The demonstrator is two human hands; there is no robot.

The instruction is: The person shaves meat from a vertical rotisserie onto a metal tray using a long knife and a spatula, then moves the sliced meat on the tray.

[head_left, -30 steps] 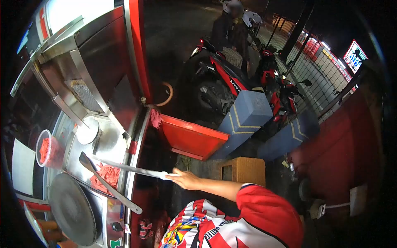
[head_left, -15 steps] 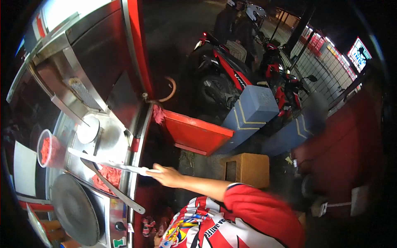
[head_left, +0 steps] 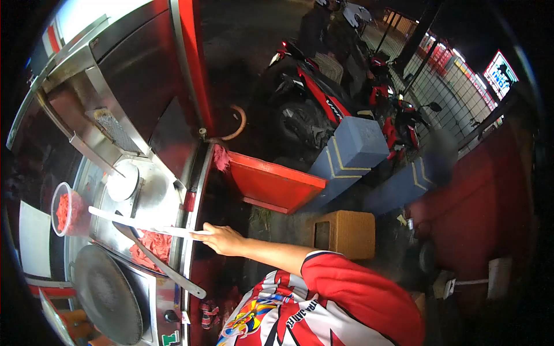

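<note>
My right hand (head_left: 222, 239) is closed round the near end of a long, flat, pale utensil (head_left: 130, 221). Glare hides its exact kind. The utensil reaches left over a metal tray holding red, wet-looking pieces (head_left: 151, 248). Crossing beneath it is a dark utensil with a long curved metal handle (head_left: 167, 269), resting at the tray and not held. A clear plastic tub (head_left: 75, 214) with similar red stuff stands near the utensil's far tip. My left hand is out of view.
A round dark griddle pan (head_left: 109, 294) sits beside the tray. A white round lid (head_left: 122, 181) lies on the steel counter. Beyond the stall stand a red panel (head_left: 274, 181), a blue post (head_left: 358, 144), a wicker box (head_left: 352, 233) and a red motorbike (head_left: 320, 95) with people.
My right hand and the pale utensil have shifted slightly left. The tub, tray and pan appear to stay in place.
</note>
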